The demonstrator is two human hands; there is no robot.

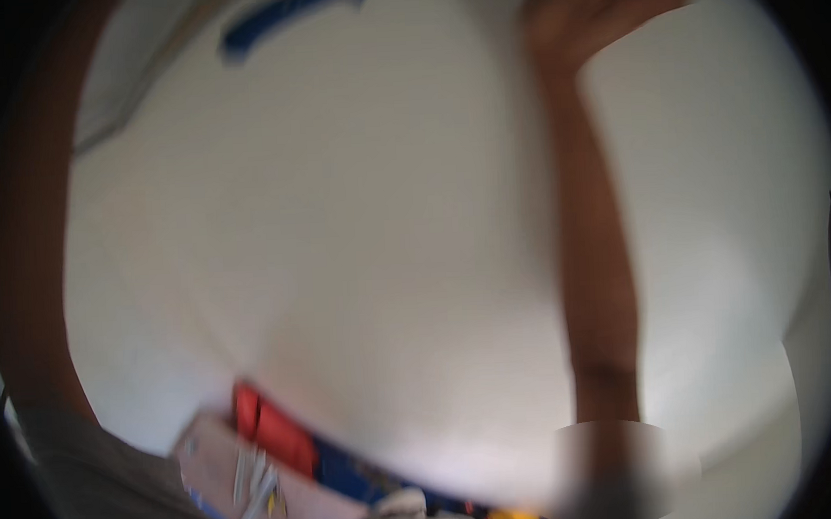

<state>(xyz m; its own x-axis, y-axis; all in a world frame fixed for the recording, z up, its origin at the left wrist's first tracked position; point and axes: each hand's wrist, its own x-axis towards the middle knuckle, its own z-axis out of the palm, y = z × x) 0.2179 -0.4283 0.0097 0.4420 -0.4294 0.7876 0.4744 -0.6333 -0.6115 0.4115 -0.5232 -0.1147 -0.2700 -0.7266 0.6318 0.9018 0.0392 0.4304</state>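
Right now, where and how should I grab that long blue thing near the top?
I'd take the blue thing around the middle of its visible stretch, coming from below, with fingers across its narrow width. It looks long and slim, slanting up to the right from its lower-left end. It's blurred and runs up to the picture's top edge, so I can't tell its full shape.

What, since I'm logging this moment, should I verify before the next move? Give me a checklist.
1. Right hand in view: ok, though the top edge crops it.
2. Right hand's grip: cannot tell; motion blur and the crop hide whether it holds anything.
3. Left hand in view: not ok; only the left arm shows.
4. Blue object apart from the right hand: ok, pale surface shows between them.
5. Red item apart from the right arm: ok, it lies lower left.
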